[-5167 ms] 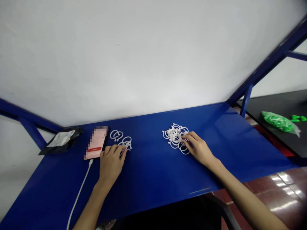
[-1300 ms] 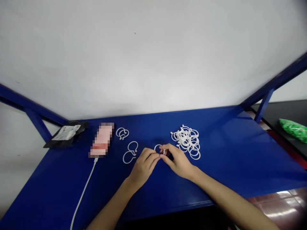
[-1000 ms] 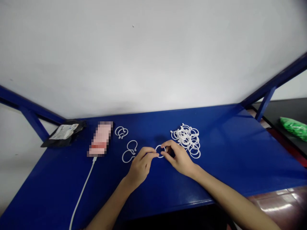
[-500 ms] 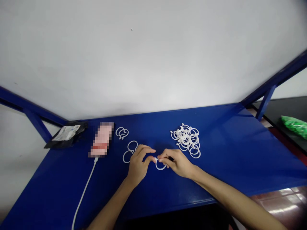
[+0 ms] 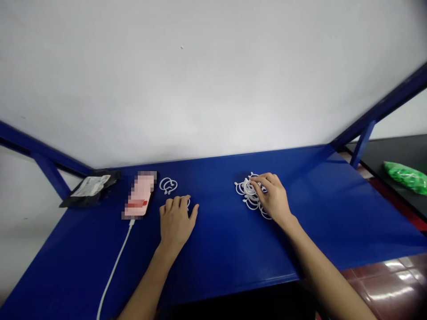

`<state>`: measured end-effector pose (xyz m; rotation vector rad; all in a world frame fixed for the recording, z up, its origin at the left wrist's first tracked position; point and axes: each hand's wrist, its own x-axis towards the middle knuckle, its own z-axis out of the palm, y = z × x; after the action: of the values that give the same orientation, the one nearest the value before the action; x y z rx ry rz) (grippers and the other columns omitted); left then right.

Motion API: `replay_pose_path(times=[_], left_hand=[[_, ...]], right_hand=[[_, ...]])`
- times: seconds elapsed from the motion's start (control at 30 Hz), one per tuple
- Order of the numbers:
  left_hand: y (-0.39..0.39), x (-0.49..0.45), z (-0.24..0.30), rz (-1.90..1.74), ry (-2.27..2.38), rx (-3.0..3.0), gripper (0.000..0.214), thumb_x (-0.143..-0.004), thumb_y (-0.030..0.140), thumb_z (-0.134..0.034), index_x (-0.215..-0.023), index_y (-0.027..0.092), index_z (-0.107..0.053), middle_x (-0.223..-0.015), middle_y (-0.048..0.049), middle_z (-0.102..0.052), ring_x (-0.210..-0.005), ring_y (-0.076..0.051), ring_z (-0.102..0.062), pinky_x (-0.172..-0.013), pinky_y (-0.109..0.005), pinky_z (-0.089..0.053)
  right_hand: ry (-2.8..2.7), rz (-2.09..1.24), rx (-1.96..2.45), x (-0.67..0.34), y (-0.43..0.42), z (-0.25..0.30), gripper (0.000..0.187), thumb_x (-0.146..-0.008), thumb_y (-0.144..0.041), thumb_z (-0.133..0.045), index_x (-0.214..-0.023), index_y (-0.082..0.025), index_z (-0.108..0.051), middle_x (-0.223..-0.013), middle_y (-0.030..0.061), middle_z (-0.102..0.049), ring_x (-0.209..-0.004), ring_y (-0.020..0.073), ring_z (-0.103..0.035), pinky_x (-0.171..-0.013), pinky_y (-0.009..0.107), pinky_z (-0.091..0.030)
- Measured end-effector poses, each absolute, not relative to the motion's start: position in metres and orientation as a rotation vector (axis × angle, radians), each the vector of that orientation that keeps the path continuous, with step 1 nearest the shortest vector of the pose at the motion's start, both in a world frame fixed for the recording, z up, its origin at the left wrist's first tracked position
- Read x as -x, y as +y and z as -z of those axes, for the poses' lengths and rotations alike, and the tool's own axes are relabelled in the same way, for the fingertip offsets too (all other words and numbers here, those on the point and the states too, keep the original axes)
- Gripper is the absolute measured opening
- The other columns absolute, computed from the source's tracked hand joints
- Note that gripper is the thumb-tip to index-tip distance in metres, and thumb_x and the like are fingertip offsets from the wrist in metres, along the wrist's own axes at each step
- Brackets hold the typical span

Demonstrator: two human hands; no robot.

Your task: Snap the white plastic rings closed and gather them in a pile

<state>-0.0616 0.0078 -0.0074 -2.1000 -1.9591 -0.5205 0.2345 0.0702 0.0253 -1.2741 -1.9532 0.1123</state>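
Note:
My left hand (image 5: 175,223) lies palm down, fingers stretched and thumb apart, over white rings on the table. Only the edge of one white ring (image 5: 189,203) shows beside its fingers; the others are hidden. Just beyond the fingertips, a small group of white shower curtain rings (image 5: 166,179) overlaps on the blue surface. On the right, my right hand (image 5: 274,198) reaches over a tangled pile of white shower curtain rings (image 5: 248,190), C-shaped with ball ends. Its thumb and fingertips pinch a ring at the top of the pile. The hand covers the pile's right side.
A pixelated pink phone (image 5: 140,193) with a white cable (image 5: 115,266) lies on the blue table (image 5: 220,249) at left. Behind it sits a black plastic package (image 5: 91,186). Blue frame bars (image 5: 363,142) flank the table; a green bag (image 5: 405,177) rests on a dark surface at right.
My hands have parted. The left moved left and flattened over the rings there; the ring pinched between both hands is out of sight. The right moved up and right to the pile.

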Motion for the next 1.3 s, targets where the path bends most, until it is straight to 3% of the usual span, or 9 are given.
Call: replay_pose_path(times=[0.23,0.47,0.57,0.7,0.77,0.9,1.07,1.17,1.3], left_hand=[[0.007,0.064,0.013,0.599,-1.898,2.172,0.022,-0.094,0.020,-0.052,-0.111,0.017,-0.066,-0.094,-0.0111,-0.071,-0.087,-0.031,-0.057,-0.077,-0.045,-0.038],[0.007,0.057,0.006,0.923,-1.834,2.242,0.019,-0.096,0.021,-0.053,-0.112,0.020,-0.064,-0.087,-0.0062,-0.069,-0.082,-0.025,-0.058,-0.077,-0.040,-0.040],[0.005,0.050,0.003,1.121,-1.735,2.377,0.017,-0.097,0.018,-0.055,-0.113,0.021,-0.062,-0.088,-0.0035,-0.069,-0.084,-0.021,-0.059,-0.079,-0.036,-0.046],[0.001,0.039,0.001,1.307,-1.471,2.543,0.012,-0.094,0.013,-0.061,-0.103,0.021,-0.063,-0.089,-0.0010,-0.072,-0.087,-0.018,-0.060,-0.082,-0.032,-0.051],[-0.001,0.035,0.000,1.322,-1.359,2.596,0.013,-0.094,0.010,-0.060,-0.096,0.022,-0.064,-0.087,0.0007,-0.074,-0.084,-0.016,-0.059,-0.079,-0.030,-0.052],[-0.004,0.032,0.000,1.319,-1.259,2.637,0.022,-0.095,0.006,-0.054,-0.091,0.024,-0.067,-0.084,0.0026,-0.076,-0.078,-0.016,-0.059,-0.075,-0.029,-0.052],[-0.006,0.032,0.000,1.393,-1.185,2.648,0.022,-0.092,0.006,-0.061,-0.103,0.024,-0.066,-0.091,0.0012,-0.076,-0.084,-0.016,-0.061,-0.079,-0.030,-0.055],[-0.004,0.031,-0.002,1.519,-1.319,2.553,0.019,-0.091,0.017,-0.068,-0.108,0.022,-0.064,-0.099,-0.0039,-0.071,-0.091,-0.017,-0.064,-0.081,-0.032,-0.057],[0.000,0.030,-0.005,1.555,-1.475,2.628,0.015,-0.088,0.026,-0.072,-0.101,0.022,-0.065,-0.090,-0.0022,-0.068,-0.085,-0.017,-0.064,-0.075,-0.031,-0.057]], right_hand=[[-1.996,0.022,1.350,-0.237,0.071,-0.023,0.019,-0.098,-0.028,-0.057,-0.106,-0.021,-0.072,-0.095,0.0099,-0.067,-0.086,0.0258,-0.052,-0.078,0.043,-0.049],[-1.968,0.001,1.217,-0.227,0.062,-0.033,0.015,-0.097,-0.022,-0.057,-0.103,-0.021,-0.071,-0.094,0.0088,-0.069,-0.086,0.0245,-0.056,-0.079,0.044,-0.049],[-2.065,-0.132,1.079,-0.210,0.050,-0.030,0.016,-0.098,-0.021,-0.056,-0.107,-0.022,-0.069,-0.096,0.0087,-0.069,-0.089,0.0241,-0.058,-0.080,0.043,-0.052],[-2.182,-0.478,0.973,-0.185,0.031,-0.020,0.031,-0.100,-0.028,-0.055,-0.130,-0.021,-0.059,-0.114,0.0120,-0.064,-0.103,0.0238,-0.062,-0.089,0.043,-0.056],[-2.177,-0.700,0.964,-0.177,0.026,-0.015,0.036,-0.100,-0.031,-0.054,-0.135,-0.022,-0.054,-0.121,0.0122,-0.061,-0.096,0.0200,-0.065,-0.085,0.040,-0.058],[-1.999,-1.036,1.048,-0.174,0.024,-0.011,0.023,-0.097,-0.030,-0.059,-0.118,-0.022,-0.060,-0.104,0.0055,-0.064,-0.067,0.0110,-0.060,-0.065,0.028,-0.057],[-1.852,-1.294,1.007,-0.174,0.027,-0.012,0.035,-0.093,-0.024,-0.059,-0.128,-0.023,-0.057,-0.084,-0.0017,-0.060,-0.063,0.0098,-0.057,-0.058,0.023,-0.051],[-1.809,-1.455,1.005,-0.173,0.027,-0.010,0.024,-0.095,-0.030,-0.058,-0.118,-0.023,-0.064,-0.071,-0.0046,-0.058,-0.057,0.0094,-0.057,-0.053,0.022,-0.048],[-1.750,-1.503,1.047,-0.174,0.026,-0.008,0.023,-0.097,-0.039,-0.059,-0.104,-0.020,-0.068,-0.069,-0.0033,-0.062,-0.049,0.0086,-0.058,-0.048,0.021,-0.048]])
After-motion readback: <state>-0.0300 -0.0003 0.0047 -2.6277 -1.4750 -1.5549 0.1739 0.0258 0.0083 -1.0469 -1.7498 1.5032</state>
